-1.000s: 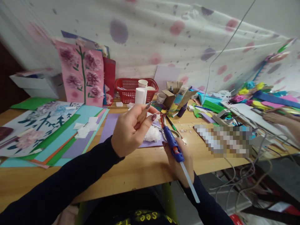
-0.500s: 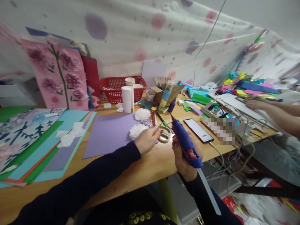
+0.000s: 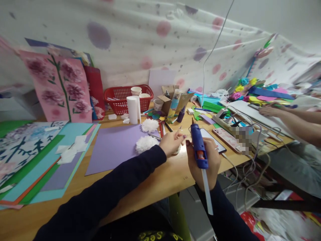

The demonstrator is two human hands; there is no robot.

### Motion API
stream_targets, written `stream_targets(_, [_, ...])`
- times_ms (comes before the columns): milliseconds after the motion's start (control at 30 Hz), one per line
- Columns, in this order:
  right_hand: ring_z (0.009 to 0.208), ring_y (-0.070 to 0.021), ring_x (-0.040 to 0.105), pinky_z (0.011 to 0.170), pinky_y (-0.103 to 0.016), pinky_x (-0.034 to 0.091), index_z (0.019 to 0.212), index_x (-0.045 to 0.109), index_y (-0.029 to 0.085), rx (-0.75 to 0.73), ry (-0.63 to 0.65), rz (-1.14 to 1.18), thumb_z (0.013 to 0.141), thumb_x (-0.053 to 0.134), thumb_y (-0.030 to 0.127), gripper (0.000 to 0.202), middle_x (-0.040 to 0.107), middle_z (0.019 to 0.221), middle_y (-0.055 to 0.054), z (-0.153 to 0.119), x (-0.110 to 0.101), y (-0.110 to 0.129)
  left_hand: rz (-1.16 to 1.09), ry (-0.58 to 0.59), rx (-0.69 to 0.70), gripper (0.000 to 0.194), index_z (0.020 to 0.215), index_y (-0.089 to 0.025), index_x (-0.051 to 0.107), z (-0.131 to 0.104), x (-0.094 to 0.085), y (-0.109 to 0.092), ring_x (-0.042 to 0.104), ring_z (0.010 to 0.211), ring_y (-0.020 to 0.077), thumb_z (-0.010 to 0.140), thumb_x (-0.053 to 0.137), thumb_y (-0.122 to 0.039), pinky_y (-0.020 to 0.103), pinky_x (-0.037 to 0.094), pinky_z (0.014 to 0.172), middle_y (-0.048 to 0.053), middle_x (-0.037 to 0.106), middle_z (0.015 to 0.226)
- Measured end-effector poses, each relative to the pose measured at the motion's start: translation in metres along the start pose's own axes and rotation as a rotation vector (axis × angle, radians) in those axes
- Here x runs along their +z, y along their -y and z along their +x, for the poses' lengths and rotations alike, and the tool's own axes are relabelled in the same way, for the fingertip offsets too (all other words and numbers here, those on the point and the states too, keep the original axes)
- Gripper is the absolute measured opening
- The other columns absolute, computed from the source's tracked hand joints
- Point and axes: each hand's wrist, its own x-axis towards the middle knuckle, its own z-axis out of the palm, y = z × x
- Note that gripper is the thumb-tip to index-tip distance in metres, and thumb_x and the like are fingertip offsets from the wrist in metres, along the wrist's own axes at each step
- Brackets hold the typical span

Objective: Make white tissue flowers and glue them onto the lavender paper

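My right hand is wrapped round a blue hot glue gun. The gun's brass nozzle points away from me, and a long pale glue stick sticks out of its back. Just left of the nozzle, my left hand hovers over the table with fingers partly stretched and apart; nothing I can make out is in them. It mostly covers the scissors. Two white paper flowers lie by the right edge of a purple sheet, left of my left hand.
Behind stand a red basket with paper cups, a white paper roll and a dark bottle. To the right lie a phone, a pink-cased phone and tangled cables. Another person's arms rest at far right.
My left hand has moved right and its fingers have spread from a pinch, now hiding the scissors. The glue gun has turned more upright. The view has shifted slightly.
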Motion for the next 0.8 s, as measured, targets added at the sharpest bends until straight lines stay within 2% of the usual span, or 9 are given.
stream_targets(100, [0.080,-0.0193,0.059,0.071,-0.030,0.047,0.086,0.050,0.023,-0.058,0.007,-0.040,0.081,0.061,0.022,0.012,0.059,0.086,-0.004,-0.002,0.001,0.001,-0.055,0.000,-0.043,0.032,0.075,-0.018,0.046,-0.037,-0.023,-0.011,0.038,0.046,0.0071,0.093,0.036,-0.043,0.019,0.033,0.046,-0.004,0.046,0.059])
stream_targets(233, [0.082,-0.0201,0.060,0.069,-0.029,0.047,0.095,0.051,0.022,-0.137,0.031,-0.123,0.080,0.057,0.019,0.016,0.060,0.095,-0.007,-0.008,0.003,-0.001,-0.032,0.180,-0.054,0.031,0.074,-0.019,0.041,-0.094,-0.055,-0.027,0.025,0.042,0.0057,0.094,0.035,-0.042,0.018,0.023,0.040,-0.009,0.032,0.054])
stream_targets(367, [0.092,-0.0242,0.060,0.072,-0.033,0.049,0.104,0.050,0.021,-0.192,0.126,-0.162,0.082,0.052,0.020,0.022,0.059,0.104,-0.011,-0.012,0.004,0.000,0.155,0.243,-0.015,0.027,0.078,-0.018,0.048,-0.128,-0.067,-0.044,0.034,0.047,0.0073,0.094,0.037,-0.035,0.020,0.027,0.045,-0.007,0.038,0.055])
stream_targets(500, [0.093,-0.0239,0.060,0.073,-0.033,0.050,0.103,0.052,0.019,-0.215,0.165,-0.075,0.082,0.050,0.017,0.021,0.059,0.102,-0.011,-0.013,0.008,0.001,0.347,0.279,0.007,0.024,0.078,-0.018,0.052,-0.138,-0.068,-0.053,0.041,0.055,0.0088,0.094,0.037,-0.028,0.021,0.033,0.054,-0.004,0.046,0.062])
stream_targets(567, [0.082,-0.0210,0.061,0.070,-0.031,0.049,0.094,0.055,0.020,-0.169,0.167,0.002,0.081,0.055,0.020,0.013,0.060,0.094,-0.008,-0.011,0.009,0.000,0.426,0.302,-0.006,0.024,0.077,-0.018,0.052,-0.140,-0.075,-0.050,0.041,0.057,0.0096,0.093,0.039,-0.032,0.022,0.032,0.054,-0.004,0.046,0.063])
stream_targets(667, [0.063,-0.0162,0.057,0.060,-0.028,0.047,0.078,0.058,0.020,-0.023,0.196,0.105,0.081,0.062,0.030,0.012,0.059,0.072,-0.002,-0.004,0.007,-0.002,0.560,0.294,-0.045,0.030,0.072,-0.018,0.049,-0.142,-0.102,-0.029,0.036,0.055,0.0097,0.088,0.046,-0.043,0.022,0.028,0.052,-0.005,0.040,0.060])
stream_targets(733, [0.055,-0.0143,0.053,0.054,-0.028,0.045,0.074,0.061,0.019,0.118,0.294,0.178,0.084,0.059,0.038,0.021,0.058,0.063,-0.001,0.002,0.004,-0.004,0.673,0.216,-0.023,0.031,0.069,-0.017,0.050,-0.142,-0.124,-0.006,0.036,0.055,0.0099,0.087,0.047,-0.042,0.023,0.028,0.053,-0.005,0.039,0.059])
stream_targets(800, [0.049,-0.0132,0.051,0.048,-0.027,0.043,0.074,0.064,0.019,0.253,0.429,0.239,0.086,0.055,0.044,0.029,0.059,0.059,0.000,0.008,0.001,-0.004,0.737,0.063,0.009,0.029,0.072,-0.016,0.056,-0.142,-0.144,0.018,0.040,0.057,0.0109,0.086,0.047,-0.040,0.024,0.030,0.056,-0.003,0.044,0.060])
